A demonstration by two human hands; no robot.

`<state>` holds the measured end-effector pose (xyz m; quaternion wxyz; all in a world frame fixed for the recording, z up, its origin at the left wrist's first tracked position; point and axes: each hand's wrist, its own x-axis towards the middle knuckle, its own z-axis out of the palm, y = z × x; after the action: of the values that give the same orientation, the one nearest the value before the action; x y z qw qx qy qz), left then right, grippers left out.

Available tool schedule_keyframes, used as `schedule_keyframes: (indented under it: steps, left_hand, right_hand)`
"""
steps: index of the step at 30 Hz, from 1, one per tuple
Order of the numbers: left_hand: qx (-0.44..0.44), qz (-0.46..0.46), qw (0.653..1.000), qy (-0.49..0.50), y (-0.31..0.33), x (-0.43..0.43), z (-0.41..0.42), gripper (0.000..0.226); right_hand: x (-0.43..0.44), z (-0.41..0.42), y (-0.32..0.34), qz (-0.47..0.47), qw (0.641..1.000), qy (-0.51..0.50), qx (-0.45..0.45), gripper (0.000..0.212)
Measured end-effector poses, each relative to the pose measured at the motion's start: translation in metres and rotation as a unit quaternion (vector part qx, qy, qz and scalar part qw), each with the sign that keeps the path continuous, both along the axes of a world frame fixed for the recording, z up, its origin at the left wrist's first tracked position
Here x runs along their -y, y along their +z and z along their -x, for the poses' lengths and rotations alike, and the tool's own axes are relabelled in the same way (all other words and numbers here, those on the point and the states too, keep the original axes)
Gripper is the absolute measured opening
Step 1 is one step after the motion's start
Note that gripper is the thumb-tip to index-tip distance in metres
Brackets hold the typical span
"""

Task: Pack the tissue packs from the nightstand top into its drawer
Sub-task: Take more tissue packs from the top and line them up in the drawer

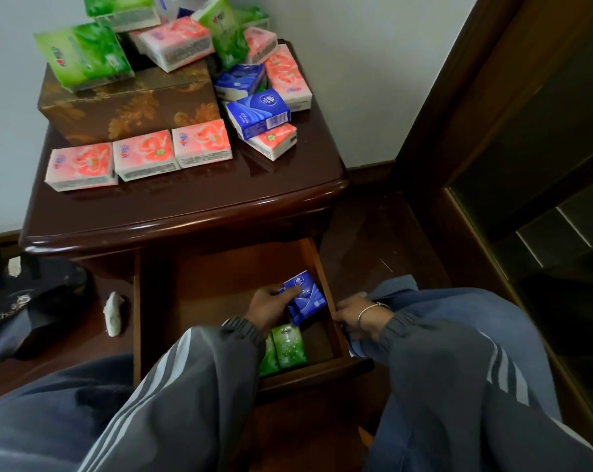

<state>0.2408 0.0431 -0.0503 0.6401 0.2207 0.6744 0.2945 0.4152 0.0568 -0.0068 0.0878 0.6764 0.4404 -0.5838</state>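
A small blue plastic-wrapped tissue pack [305,298] sits tilted inside the open wooden drawer [137,318] of a dark glossy wooden nightstand [186,212], near the drawer's right wall and just above 2 green tissue packs [284,345] standing side by side at the drawer's front. The person's left hand [271,306], reaching from a grey striped sleeve [192,369], grips the blue pack, thumb across its face and fingers curled behind it. The right hand [353,313], wearing a thin metal bracelet [370,310], lies just outside the drawer's right wall, apart from the pack; whether its fingers grasp anything cannot be told. On the nightstand top, 3 pink floral tissue packs [141,160] line the front of a brown gold-patterned box [131,103], with more pink, blue and green packs heaped on and beside it.
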Motion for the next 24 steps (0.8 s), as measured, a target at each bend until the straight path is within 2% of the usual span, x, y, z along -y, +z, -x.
schedule_keyframes:
  steps: [5, 9, 12, 15, 17, 20, 22, 24]
  left_hand:
    - [0.001, -0.023, 1.0, 0.004, -0.007, -0.009, -0.002, 0.059]
    - [0.046, -0.027, 0.997, 0.06, -0.013, -0.012, -0.001, 0.042]
    - [0.054, -0.029, 0.996, 0.063, -0.017, -0.014, 0.0, 0.03]
    - [0.003, -0.018, 1.0, -0.016, -0.018, -0.011, -0.002, 0.033]
    - [-0.048, -0.023, 0.993, -0.101, -0.02, -0.006, -0.006, 0.035]
    - [-0.095, -0.036, 0.966, -0.236, -0.024, 0.0, -0.013, 0.032]
    - [-0.118, -0.035, 0.949, -0.289, -0.026, 0.0, -0.014, 0.033]
    - [-0.163, -0.034, 0.917, -0.363, -0.027, -0.003, -0.015, 0.033]
  right_hand:
    - [0.001, 0.0, 0.0, -0.007, 1.0, -0.003, -0.017, 0.026]
    - [0.001, 0.002, -0.004, -0.019, 1.0, 0.003, -0.016, 0.026]
    - [0.0, 0.002, -0.007, -0.023, 1.0, 0.005, -0.008, 0.026]
    - [-0.001, 0.002, -0.007, -0.029, 0.999, 0.016, -0.005, 0.014]
    - [-0.002, 0.002, -0.007, -0.035, 0.999, 0.021, -0.003, 0.02]
    - [-0.002, 0.002, -0.005, -0.037, 0.999, 0.02, 0.0, 0.028]
    - [-0.002, 0.002, -0.006, -0.035, 0.999, 0.018, -0.001, 0.027]
    - [-0.003, 0.001, -0.007, -0.028, 1.0, 0.012, -0.005, 0.027]
